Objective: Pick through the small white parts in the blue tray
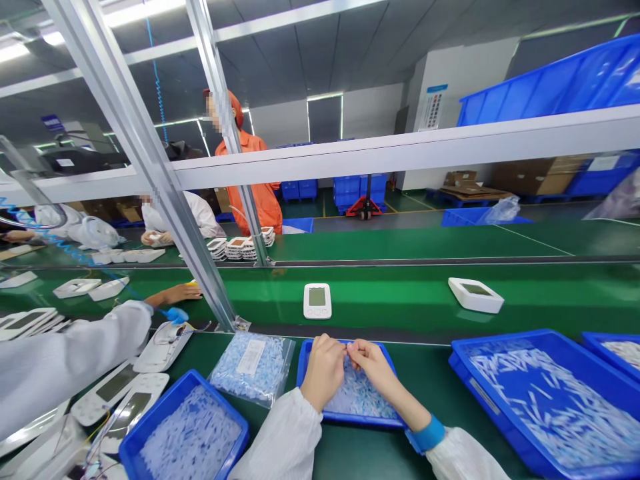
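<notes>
My left hand (324,372) and my right hand (374,365) meet above a small blue tray (360,419) of light-blue and white small pieces. Fingers of both hands are pinched together, nearly touching; whatever lies between the fingertips is too small to make out. A blue wristband (426,435) circles my right wrist. Left of this tray lies a clear plastic bag (254,367) of similar pale-blue pieces with a white label. Closer to me on the left stands another blue tray (239,437) of small whitish-blue pieces.
A large blue tray (493,403) of thin strips stands on the right. White display devices (317,301) sit on the green conveyor (390,293). At left, a co-worker's hand (181,293) reaches past open device housings (163,347). A metal post (200,267) rises between us. Another person (255,180) wears orange.
</notes>
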Demonstrator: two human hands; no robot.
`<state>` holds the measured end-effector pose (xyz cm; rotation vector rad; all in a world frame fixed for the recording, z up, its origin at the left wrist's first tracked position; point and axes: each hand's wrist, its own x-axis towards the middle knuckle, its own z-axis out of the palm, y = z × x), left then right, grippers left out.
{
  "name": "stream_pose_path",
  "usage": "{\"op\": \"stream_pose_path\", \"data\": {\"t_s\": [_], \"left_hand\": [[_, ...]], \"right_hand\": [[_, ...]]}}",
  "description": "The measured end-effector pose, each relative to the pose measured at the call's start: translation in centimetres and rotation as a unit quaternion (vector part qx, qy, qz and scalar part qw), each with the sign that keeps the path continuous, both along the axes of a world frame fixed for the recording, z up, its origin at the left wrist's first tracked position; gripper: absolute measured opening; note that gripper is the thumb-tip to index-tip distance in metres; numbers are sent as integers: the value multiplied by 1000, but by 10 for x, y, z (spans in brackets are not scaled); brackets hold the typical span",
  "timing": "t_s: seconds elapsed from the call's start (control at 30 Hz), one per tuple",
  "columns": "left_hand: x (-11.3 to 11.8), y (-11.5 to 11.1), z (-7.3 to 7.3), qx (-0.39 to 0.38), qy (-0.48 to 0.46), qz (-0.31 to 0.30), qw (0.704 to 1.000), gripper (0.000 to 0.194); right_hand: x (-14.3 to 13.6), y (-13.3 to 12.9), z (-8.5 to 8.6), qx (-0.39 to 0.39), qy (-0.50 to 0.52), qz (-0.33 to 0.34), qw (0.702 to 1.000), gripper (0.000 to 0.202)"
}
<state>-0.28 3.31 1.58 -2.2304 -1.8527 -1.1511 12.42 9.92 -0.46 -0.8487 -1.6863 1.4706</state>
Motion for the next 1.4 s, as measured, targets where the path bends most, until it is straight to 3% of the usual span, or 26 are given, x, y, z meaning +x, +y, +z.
{"op": "stream_pose_path", "data": {"t_s": [0.47,0.8,1.1,1.27,1.4], "left_hand": [[1,-2,2,-18,8,47,999,25],[2,-2,1,-12,-9,40,999,23],[0,-3,4,-30,13,23,999,25],[-1,-2,2,-26,23,26,999,25],[-3,-1,-2,-14,18,27,999,26]], "right_hand": [[-1,-2,1,16,-12,-2,1000,50],[1,-4,-10,91,-71,-7,993,44],[3,-8,4,82,-30,-31,996,35],[4,-12,8,71,-31,14,997,33],[5,-14,5,122,-77,18,989,35]]}}
